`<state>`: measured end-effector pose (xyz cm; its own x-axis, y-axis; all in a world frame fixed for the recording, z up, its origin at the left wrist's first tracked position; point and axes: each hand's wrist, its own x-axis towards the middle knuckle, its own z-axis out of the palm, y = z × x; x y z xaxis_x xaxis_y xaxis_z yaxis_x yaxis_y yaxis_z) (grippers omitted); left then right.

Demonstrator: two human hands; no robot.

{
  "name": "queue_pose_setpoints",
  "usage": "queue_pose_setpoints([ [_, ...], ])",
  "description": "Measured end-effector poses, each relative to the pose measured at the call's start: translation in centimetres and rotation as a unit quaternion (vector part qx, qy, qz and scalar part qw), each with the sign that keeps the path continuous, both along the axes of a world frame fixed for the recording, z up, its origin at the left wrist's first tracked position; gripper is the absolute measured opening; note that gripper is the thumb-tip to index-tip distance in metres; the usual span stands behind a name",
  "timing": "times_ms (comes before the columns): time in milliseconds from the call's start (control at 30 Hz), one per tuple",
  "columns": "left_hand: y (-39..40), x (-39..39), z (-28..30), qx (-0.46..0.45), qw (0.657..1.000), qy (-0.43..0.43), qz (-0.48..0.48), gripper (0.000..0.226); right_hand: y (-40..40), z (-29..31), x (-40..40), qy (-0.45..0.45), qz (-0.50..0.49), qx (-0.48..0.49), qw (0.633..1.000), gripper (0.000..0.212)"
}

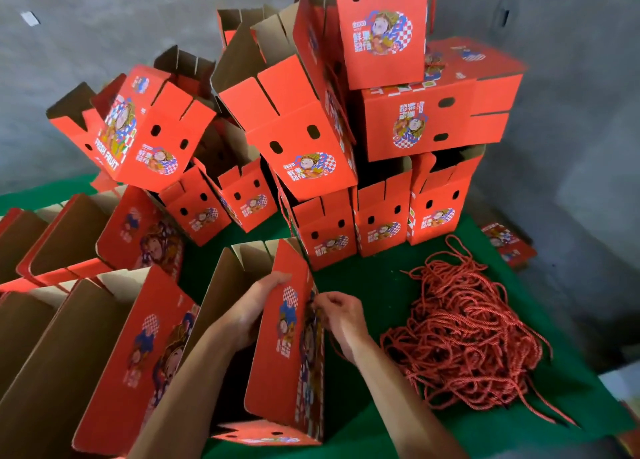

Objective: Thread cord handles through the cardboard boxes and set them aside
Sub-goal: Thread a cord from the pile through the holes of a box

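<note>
An open red cardboard box (284,365) stands on the green table in front of me, brown inside facing left. My left hand (258,306) reaches into it and grips its red wall from the inside, thumb over the top edge. My right hand (341,315) is against the outer right face of that wall and pinches a red cord (334,349), which hangs down under my wrist. A tangled heap of red cords (464,334) lies on the table to the right.
A stack of several red boxes with handle holes (304,136) rises behind the one I hold. More open boxes (104,337) lie in rows to the left. The green table (381,278) ends at the right above a grey floor, where another flat box (507,245) lies.
</note>
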<state>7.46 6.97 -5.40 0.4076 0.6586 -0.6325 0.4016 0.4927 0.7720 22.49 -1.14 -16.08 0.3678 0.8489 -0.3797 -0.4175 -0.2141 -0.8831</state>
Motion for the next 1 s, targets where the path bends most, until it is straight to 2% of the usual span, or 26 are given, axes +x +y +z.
queue_pose_setpoints([
  [100,-0.4,0.1,0.2,-0.002,1.0,-0.02,0.01,0.063,-0.1,-0.1,-0.7,0.028,-0.036,-0.001,0.999,0.019],
  [267,-1.6,0.3,0.8,0.006,1.0,-0.022,-0.018,0.087,-0.5,-0.3,-1.6,0.006,-0.057,0.027,0.998,0.025],
  [400,-2.6,0.8,1.3,0.022,0.999,-0.04,-0.024,0.08,-0.9,-0.5,-1.8,0.008,-0.06,0.041,0.997,0.021],
  [633,-2.8,0.7,1.3,0.004,0.998,-0.055,-0.003,0.08,-0.4,0.3,-1.9,0.112,-0.045,0.016,0.993,0.014],
  [733,-3.0,0.7,1.5,0.018,0.999,-0.046,0.019,0.078,-0.3,0.3,-1.6,0.207,-0.046,0.006,0.977,0.015],
  [833,-3.5,0.7,1.8,0.01,0.997,-0.059,0.055,0.086,-0.6,0.0,-1.3,0.307,-0.04,0.004,0.951,0.02],
  [1000,-3.9,0.7,2.4,0.002,0.995,-0.079,0.064,0.094,-0.7,-0.3,-1.2,0.326,-0.037,0.002,0.945,0.023],
])
